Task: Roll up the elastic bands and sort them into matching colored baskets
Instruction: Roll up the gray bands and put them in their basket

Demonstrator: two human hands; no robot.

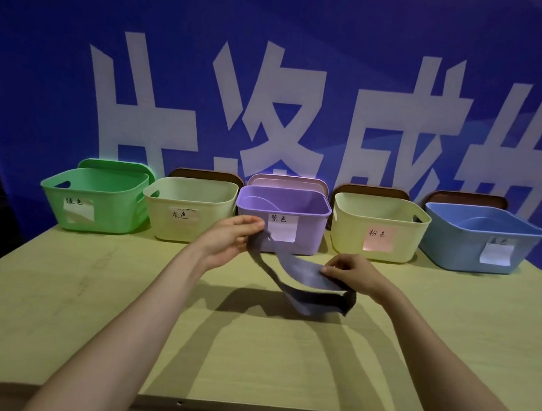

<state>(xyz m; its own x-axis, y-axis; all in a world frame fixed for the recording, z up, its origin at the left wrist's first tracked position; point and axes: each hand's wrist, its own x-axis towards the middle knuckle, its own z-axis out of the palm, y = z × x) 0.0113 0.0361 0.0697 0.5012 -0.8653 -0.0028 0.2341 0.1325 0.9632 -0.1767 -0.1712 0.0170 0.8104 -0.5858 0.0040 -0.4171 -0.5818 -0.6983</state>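
Elastic band (295, 272): one flat, wide loop, slate-grey in this dim light, not yet rolled. It is held in the air over the bench (59, 318), in front of the purple basket (309, 237). The upper end is pinched between the thumb and fingertips of the left hand (228, 239). The lower end is pinched by the right hand (353, 276), and the loop's fold sags below it; whether the fold touches the bench cannot be told. Both grips are pressed together on the fabric, neither spread. Handling, by judgement: light, soft and limp, so it droops and twists between the hands. It is stretchy, so a slack roll may spring open. It seems neither fragile nor slippery. Best hold: across the full width at one end, thumb on top, rolling toward the other end under slight tension. Likely destination: the cream basket (164, 223) labelled grey, just left of the purple one.
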